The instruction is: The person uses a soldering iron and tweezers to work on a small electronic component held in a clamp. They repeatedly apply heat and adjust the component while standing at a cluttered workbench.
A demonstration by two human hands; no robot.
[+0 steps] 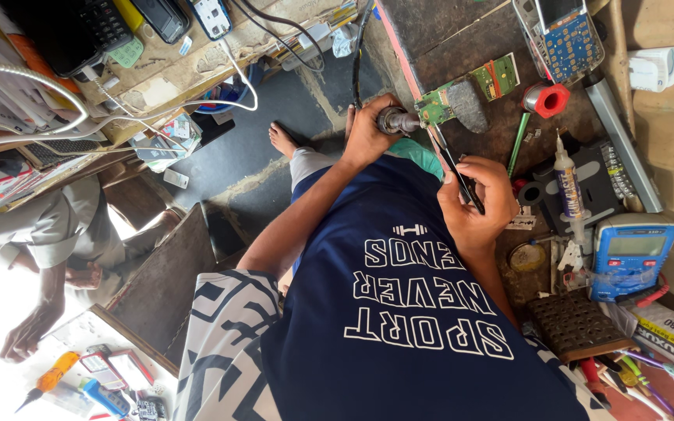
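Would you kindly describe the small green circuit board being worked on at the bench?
The green circuit board is a small, irregular piece with tiny components, lying flat at the edge of the dark wooden workbench. A metal nozzle tool in one hand points at it; thin black tweezers in the other hand reach toward it.

Counted on the bench: 2 green circuit boards (434, 105) (496, 76), 1 blue multimeter (631, 255), 1 red solder spool (547, 99), 1 glue tube (567, 185), 1 orange screwdriver (51, 378).
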